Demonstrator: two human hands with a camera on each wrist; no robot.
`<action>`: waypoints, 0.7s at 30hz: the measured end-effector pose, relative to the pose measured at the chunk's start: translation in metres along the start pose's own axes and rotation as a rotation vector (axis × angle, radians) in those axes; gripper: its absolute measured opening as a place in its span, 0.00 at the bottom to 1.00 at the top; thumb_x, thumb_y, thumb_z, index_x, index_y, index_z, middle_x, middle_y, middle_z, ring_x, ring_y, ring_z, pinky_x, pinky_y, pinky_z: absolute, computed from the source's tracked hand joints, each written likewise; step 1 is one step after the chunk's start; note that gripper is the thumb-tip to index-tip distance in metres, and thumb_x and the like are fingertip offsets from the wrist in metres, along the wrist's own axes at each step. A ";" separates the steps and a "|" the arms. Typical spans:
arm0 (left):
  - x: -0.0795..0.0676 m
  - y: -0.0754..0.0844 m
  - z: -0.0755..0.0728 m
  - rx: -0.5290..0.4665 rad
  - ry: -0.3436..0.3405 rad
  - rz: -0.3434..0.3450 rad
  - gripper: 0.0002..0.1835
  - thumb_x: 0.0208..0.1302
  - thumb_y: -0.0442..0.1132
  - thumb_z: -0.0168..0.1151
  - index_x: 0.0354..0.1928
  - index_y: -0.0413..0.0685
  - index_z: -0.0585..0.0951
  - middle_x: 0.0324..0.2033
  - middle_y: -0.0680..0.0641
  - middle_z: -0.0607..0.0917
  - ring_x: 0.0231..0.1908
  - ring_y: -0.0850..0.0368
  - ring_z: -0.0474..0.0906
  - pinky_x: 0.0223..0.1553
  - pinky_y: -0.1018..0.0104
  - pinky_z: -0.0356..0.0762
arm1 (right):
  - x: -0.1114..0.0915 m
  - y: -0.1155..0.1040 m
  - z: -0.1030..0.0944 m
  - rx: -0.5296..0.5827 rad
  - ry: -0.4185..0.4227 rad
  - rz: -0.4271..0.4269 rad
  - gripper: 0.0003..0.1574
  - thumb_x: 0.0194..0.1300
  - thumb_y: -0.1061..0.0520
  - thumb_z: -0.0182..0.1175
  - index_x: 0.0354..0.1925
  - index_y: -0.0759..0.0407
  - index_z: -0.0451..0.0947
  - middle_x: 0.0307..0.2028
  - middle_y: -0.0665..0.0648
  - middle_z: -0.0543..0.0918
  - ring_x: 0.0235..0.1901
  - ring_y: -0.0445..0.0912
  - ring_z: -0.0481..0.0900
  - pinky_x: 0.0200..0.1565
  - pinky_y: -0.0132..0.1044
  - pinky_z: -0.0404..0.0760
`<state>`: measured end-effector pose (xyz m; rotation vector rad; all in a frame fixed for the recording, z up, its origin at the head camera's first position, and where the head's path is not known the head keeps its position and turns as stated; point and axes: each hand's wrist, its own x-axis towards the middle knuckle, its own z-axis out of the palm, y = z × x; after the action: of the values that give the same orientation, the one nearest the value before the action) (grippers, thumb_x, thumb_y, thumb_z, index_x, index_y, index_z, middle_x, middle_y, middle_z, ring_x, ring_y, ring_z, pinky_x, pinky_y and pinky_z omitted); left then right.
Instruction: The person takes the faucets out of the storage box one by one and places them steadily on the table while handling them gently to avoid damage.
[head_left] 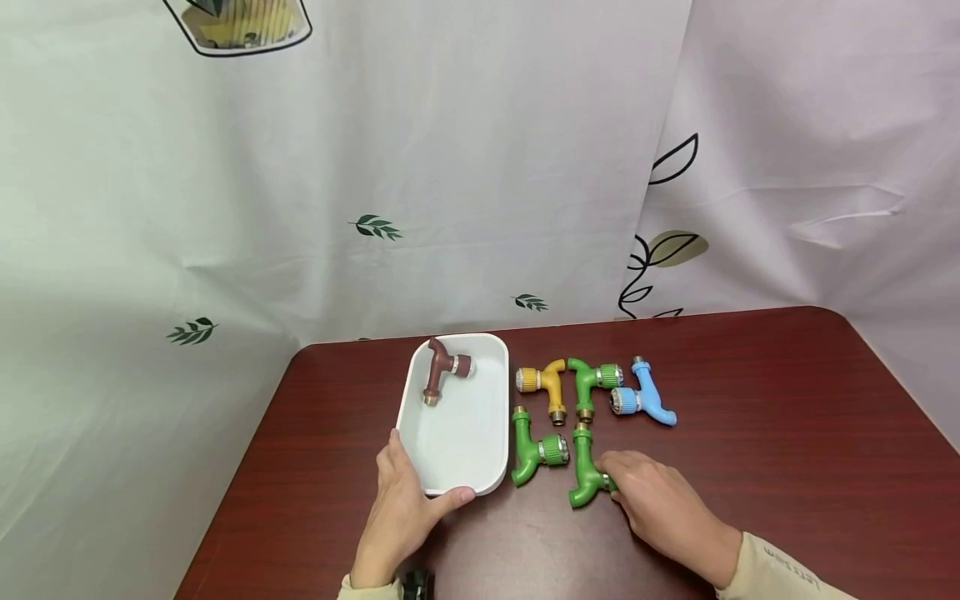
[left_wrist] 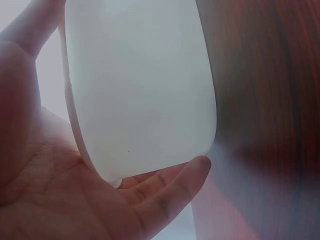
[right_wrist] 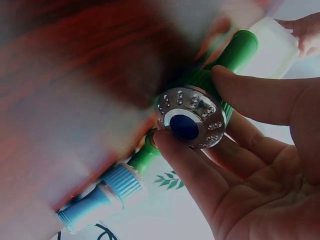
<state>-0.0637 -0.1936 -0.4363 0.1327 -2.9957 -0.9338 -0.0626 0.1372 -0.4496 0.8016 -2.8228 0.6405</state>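
Observation:
A white plastic tray (head_left: 459, 446) stands on the table with a brown tap (head_left: 439, 371) lying at its far end. My left hand (head_left: 397, 508) holds the near left corner, thumb along the near side and fingers at the left wall. To the right, my right hand (head_left: 663, 504) grips a green tap (head_left: 583, 471) by its ribbed knob, spout toward me. The right wrist view shows thumb and fingers around that knob's silver cap with a blue centre (right_wrist: 184, 127). Just left of the held one lies another green tap (head_left: 528, 450).
Behind the right hand lie a yellow tap (head_left: 552, 385), a third green tap (head_left: 584, 387) and a light blue tap (head_left: 649, 396). The dark red table (head_left: 780, 400) ends at a pale printed curtain (head_left: 450, 167). A black object (head_left: 416, 582) shows beside the left wrist.

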 end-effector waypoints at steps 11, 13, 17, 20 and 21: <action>-0.001 0.000 -0.001 -0.003 0.011 0.018 0.77 0.41 0.67 0.79 0.74 0.25 0.42 0.66 0.25 0.57 0.63 0.30 0.63 0.59 0.41 0.69 | 0.003 0.000 -0.002 -0.004 -0.030 0.023 0.20 0.54 0.71 0.72 0.45 0.58 0.82 0.44 0.53 0.85 0.46 0.49 0.83 0.39 0.44 0.83; -0.001 0.000 -0.001 -0.002 0.010 0.017 0.77 0.41 0.67 0.79 0.74 0.25 0.42 0.65 0.25 0.57 0.63 0.30 0.63 0.59 0.41 0.69 | 0.003 0.000 -0.002 -0.005 -0.030 0.024 0.20 0.55 0.70 0.72 0.46 0.58 0.82 0.44 0.53 0.85 0.46 0.49 0.83 0.39 0.44 0.83; -0.001 0.000 0.000 -0.005 0.011 0.016 0.76 0.41 0.66 0.79 0.74 0.24 0.42 0.65 0.25 0.57 0.63 0.29 0.63 0.59 0.41 0.69 | 0.003 0.000 -0.001 -0.010 -0.025 0.019 0.20 0.55 0.69 0.72 0.46 0.58 0.83 0.44 0.53 0.85 0.47 0.49 0.83 0.39 0.45 0.83; 0.000 -0.001 0.000 -0.012 0.006 0.007 0.76 0.42 0.66 0.79 0.75 0.25 0.42 0.66 0.26 0.56 0.64 0.30 0.63 0.59 0.42 0.68 | 0.003 0.000 -0.001 -0.016 -0.023 0.019 0.21 0.54 0.69 0.73 0.46 0.59 0.83 0.44 0.54 0.85 0.47 0.50 0.83 0.40 0.46 0.83; 0.000 -0.001 0.000 -0.015 0.004 0.004 0.76 0.42 0.66 0.79 0.75 0.26 0.42 0.66 0.26 0.56 0.64 0.31 0.63 0.60 0.42 0.68 | 0.004 -0.001 -0.001 -0.018 -0.025 0.022 0.21 0.53 0.68 0.74 0.46 0.59 0.83 0.44 0.54 0.85 0.47 0.50 0.83 0.40 0.46 0.83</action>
<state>-0.0637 -0.1942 -0.4368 0.1289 -2.9840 -0.9538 -0.0653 0.1355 -0.4478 0.7825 -2.8594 0.6116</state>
